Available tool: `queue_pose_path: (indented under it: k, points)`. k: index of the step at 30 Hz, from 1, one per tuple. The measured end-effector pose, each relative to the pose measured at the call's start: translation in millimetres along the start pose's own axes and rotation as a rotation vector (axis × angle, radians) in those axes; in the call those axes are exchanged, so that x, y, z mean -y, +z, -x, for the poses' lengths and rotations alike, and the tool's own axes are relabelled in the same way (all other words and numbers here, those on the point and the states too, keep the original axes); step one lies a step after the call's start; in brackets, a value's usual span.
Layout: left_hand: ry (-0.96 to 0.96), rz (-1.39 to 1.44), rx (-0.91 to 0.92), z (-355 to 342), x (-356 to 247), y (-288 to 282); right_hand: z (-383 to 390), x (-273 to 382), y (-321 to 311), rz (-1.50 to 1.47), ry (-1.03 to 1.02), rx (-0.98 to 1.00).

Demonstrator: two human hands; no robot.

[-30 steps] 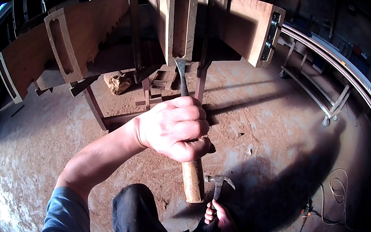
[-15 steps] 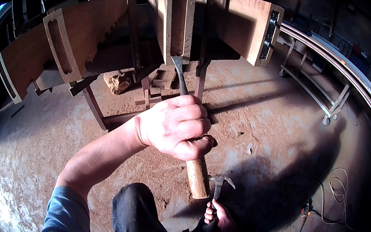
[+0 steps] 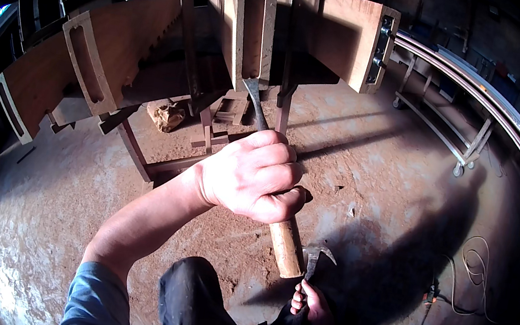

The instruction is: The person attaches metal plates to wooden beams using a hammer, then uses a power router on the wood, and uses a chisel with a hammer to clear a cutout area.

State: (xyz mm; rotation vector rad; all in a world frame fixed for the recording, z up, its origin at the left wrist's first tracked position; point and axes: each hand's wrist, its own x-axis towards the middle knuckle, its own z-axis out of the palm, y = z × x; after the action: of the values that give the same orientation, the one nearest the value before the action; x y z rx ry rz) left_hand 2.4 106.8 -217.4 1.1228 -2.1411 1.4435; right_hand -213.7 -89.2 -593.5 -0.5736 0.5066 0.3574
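Note:
My left hand (image 3: 257,174) is wrapped round a chisel (image 3: 286,250) with a thick wooden handle. The chisel's flat metal blade points away from me, its tip at the lower end of a pale wooden piece (image 3: 267,36) with a long rounded slot cut in its end face. Lower down, my right hand (image 3: 310,300) grips a claw hammer (image 3: 313,258) by its handle. The hammer's head is beside the butt of the chisel handle; whether they touch I cannot tell.
More slotted wooden pieces (image 3: 90,63) stand at the left, among dark upright clamps (image 3: 189,31). Another board (image 3: 353,35) with metal fittings on its end is at the right. A wheeled rack (image 3: 440,125) carries long strips. A cable (image 3: 451,278) and a crumpled bag (image 3: 165,115) lie on the dusty floor.
Both hands, with the chisel and the hammer, appear slightly further right in the view. The wooden pieces shift slightly right too. Both grips stay the same.

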Motion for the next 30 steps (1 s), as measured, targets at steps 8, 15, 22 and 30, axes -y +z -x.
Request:
queue_pose_path:
  k: [8, 15, 22, 30]
  points:
    - [-0.003, -0.043, 0.004, -3, 2, 4, 80, 42, 75, 0.292, -0.477, -0.232]
    - [-0.051, 0.016, -0.013, -9, 4, -4, 133, 55, 130, 0.696, -1.287, -0.083]
    - [-0.082, 0.002, -0.039, -15, 6, -5, 126, 39, 151, 0.908, -1.666, 0.119]
    - [-0.143, 0.010, -0.099, -26, 7, -3, 107, 19, 147, 0.936, -1.711, 0.180]
